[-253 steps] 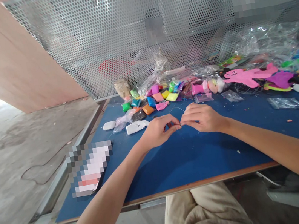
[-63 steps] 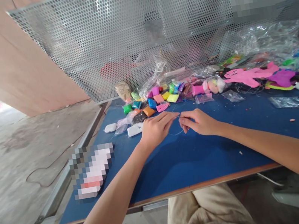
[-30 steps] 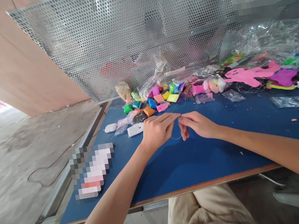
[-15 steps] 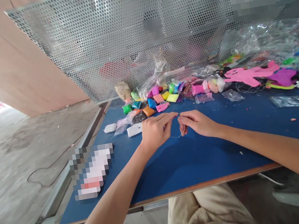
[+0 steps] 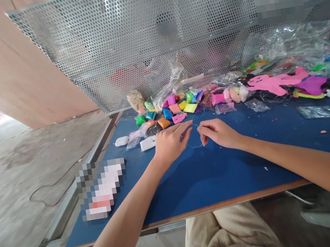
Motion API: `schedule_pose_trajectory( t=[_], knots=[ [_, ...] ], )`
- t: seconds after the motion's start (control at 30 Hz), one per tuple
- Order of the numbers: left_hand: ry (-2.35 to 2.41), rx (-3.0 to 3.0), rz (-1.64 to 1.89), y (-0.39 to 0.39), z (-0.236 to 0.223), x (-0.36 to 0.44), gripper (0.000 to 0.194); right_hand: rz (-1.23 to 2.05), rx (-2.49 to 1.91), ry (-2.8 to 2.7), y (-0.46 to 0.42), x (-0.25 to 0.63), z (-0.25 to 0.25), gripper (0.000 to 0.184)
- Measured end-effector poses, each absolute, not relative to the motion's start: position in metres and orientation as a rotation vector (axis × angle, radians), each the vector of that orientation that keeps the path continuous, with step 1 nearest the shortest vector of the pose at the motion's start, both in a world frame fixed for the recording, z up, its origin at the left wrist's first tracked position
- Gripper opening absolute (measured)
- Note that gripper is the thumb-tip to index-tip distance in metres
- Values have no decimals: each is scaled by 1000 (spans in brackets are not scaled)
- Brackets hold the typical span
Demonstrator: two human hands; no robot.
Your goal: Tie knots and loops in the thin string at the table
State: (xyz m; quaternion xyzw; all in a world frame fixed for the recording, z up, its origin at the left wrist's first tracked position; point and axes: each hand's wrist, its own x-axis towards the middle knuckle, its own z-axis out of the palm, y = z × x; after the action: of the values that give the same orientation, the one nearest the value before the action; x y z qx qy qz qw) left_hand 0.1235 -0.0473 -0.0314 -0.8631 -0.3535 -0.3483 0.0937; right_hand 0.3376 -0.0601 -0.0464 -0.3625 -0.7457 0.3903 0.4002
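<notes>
A thin, pale clear thread (image 5: 194, 146) hangs in a small loop between my two hands above the blue tabletop. My right hand (image 5: 215, 132) has thumb and forefinger pinched on it, the other fingers curled below. My left hand (image 5: 171, 141) is at the loop's other side, palm down. Its fingers reach toward the right hand, and the thumb tip shows a little apart from the forefinger. The thread runs to this hand, though the grip under the palm is hidden. A small gap separates the fingertips of both hands.
Bagged colourful clay packs (image 5: 175, 108) line the back, before a perforated metal panel (image 5: 137, 31). A pink figure (image 5: 272, 82) lies to the right. A white case (image 5: 122, 141) and a white item (image 5: 147, 143) sit left. A blurred phone-like object (image 5: 106, 188) is near the left edge.
My fingertips, touching or nearly touching a second ago, have drawn slightly apart. The left thumb has separated from its forefinger, and the thread loop between the hands shows more openly.
</notes>
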Motion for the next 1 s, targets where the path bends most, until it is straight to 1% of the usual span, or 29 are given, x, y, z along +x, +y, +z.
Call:
schedule_pose_trajectory(
  t=[0.27, 0.33, 0.4, 0.47, 0.5, 0.57, 0.7, 0.8, 0.87, 1.0],
  knots=[
    [-1056, -2553, -1030, -48, -30, 124, 27, 1015, -925, -1902, -62, 336, -45, 33],
    [-1160, -2560, -1030, -48, -31, 124, 24, 978, -912, -1893, -62, 337, -44, 30],
    [-1303, -2611, -1098, -48, -32, 126, 22, 948, -880, -1876, -63, 338, -42, 21],
    [-1452, -2730, -1236, -47, -33, 128, 20, 934, -834, -1889, -63, 338, -41, 13],
    [-1522, -2809, -1331, -47, -34, 129, 19, 925, -817, -1907, -64, 338, -41, 13],
    [-1662, -2967, -1571, -45, -37, 131, 20, 899, -813, -1942, -64, 338, -41, 16],
    [-1917, -3211, -2154, -41, -42, 134, 26, 833, -850, -1904, -62, 340, -42, 28],
    [-1970, -3250, -2498, -39, -44, 134, 30, 769, -812, -1864, -61, 344, -41, 29],
    [-1988, -3239, -2556, -38, -46, 134, 32, 728, -791, -1872, -61, 346, -41, 29],
    [-2084, -3305, -2386, -38, -48, 134, 35, 661, -777, -1952, -64, 346, -42, 29]
  ],
)
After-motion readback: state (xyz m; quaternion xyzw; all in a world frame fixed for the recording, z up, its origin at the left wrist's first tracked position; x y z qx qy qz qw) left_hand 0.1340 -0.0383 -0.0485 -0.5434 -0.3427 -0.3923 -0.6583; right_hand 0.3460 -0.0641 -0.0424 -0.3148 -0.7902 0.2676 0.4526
